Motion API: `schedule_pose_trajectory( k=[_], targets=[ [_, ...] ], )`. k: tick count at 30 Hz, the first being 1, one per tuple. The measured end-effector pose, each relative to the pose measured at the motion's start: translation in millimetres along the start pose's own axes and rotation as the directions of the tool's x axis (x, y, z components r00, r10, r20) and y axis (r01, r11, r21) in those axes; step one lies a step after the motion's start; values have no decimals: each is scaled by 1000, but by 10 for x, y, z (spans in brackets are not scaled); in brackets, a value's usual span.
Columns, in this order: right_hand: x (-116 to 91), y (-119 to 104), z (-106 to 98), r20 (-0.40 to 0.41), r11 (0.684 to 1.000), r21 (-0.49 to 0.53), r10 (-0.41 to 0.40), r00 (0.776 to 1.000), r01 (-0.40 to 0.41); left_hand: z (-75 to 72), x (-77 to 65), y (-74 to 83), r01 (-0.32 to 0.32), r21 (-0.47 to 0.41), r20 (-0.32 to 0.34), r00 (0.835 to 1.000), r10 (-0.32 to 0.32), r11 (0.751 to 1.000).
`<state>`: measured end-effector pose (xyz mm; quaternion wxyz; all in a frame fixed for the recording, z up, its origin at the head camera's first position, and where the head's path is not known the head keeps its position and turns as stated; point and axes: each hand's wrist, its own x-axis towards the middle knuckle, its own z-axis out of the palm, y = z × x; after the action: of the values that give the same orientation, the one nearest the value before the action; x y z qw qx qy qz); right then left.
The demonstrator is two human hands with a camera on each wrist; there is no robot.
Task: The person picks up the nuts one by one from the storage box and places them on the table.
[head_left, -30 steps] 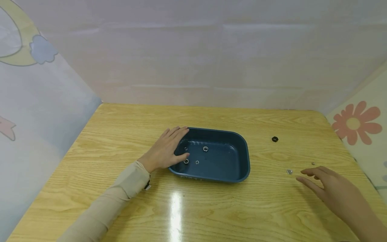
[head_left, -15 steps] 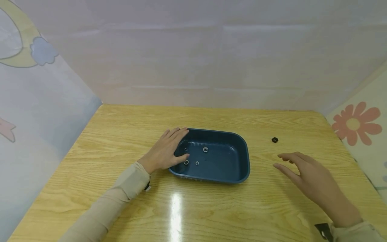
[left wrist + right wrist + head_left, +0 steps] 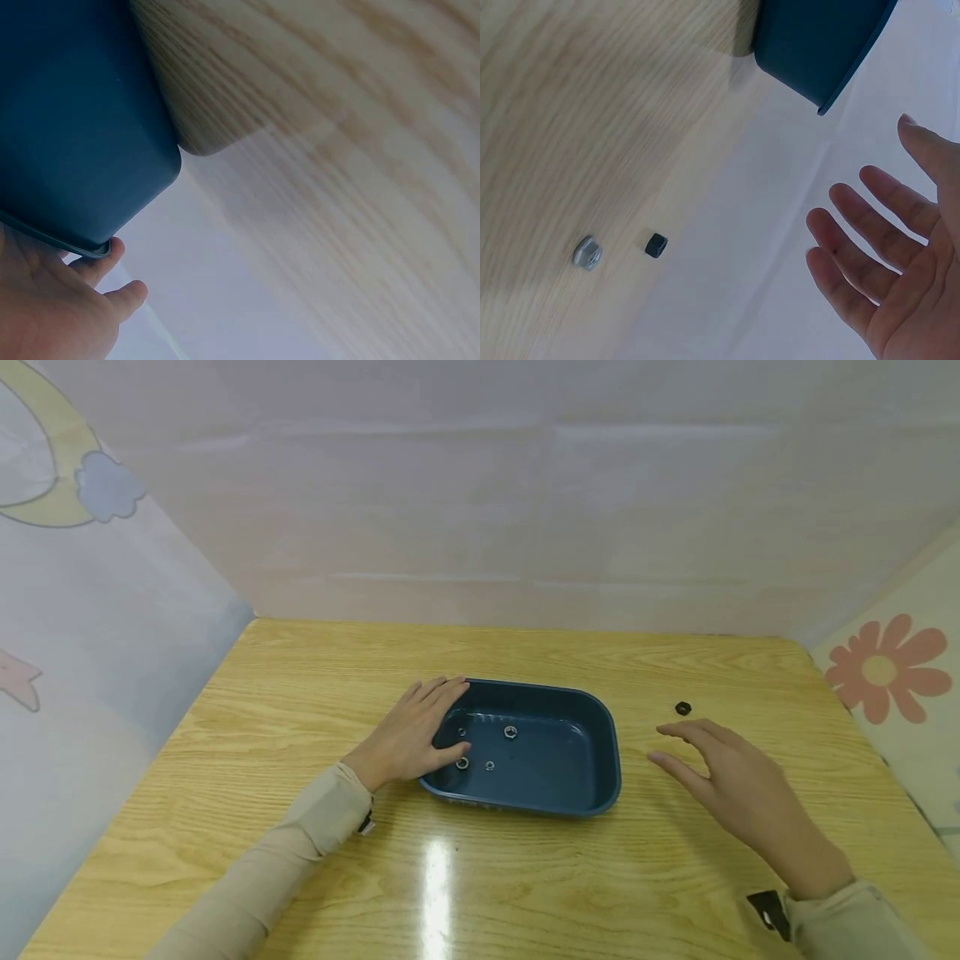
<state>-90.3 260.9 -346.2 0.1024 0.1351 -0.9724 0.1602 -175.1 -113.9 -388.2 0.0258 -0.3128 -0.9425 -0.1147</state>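
A dark blue tray stands on the table with several silver nuts scattered on its floor. Over its left rim lies my left hand, fingers extended and thumb reaching inside. In the left wrist view, fingertips show at the rim's edge. Right of the tray, my right hand hovers above the table, fingers apart and nothing between them. Just beyond it sits a black hex nut. A silver flange nut lies near the black one in the right wrist view; the hand hides it in the head view.
The wood-grain table meets a pale cloth backdrop at its far edge. Printed side panels, one with a pink flower, border it left and right. Light reflects off the tabletop in front of the tray.
My right hand has moved left and away from me, from beside the small silver pieces at the right toward the tray. The left hand and the tray have stayed put.
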Motion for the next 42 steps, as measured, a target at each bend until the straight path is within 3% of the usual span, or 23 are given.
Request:
schedule_pose_trajectory(
  k=[27,36,42],
  targets=[
    [308,-173,225,74,994,111,-19,997,10,-8,8,4,11,-7,10,1000,-11,1000],
    [399,-197,381,101,989,135,-67,993,53,-1,11,3,2,-4,2,1000,-2,1000],
    [446,-242,456,67,987,104,-130,989,123,-9,14,15,2,-6,9,1000,-2,1000]
  ],
)
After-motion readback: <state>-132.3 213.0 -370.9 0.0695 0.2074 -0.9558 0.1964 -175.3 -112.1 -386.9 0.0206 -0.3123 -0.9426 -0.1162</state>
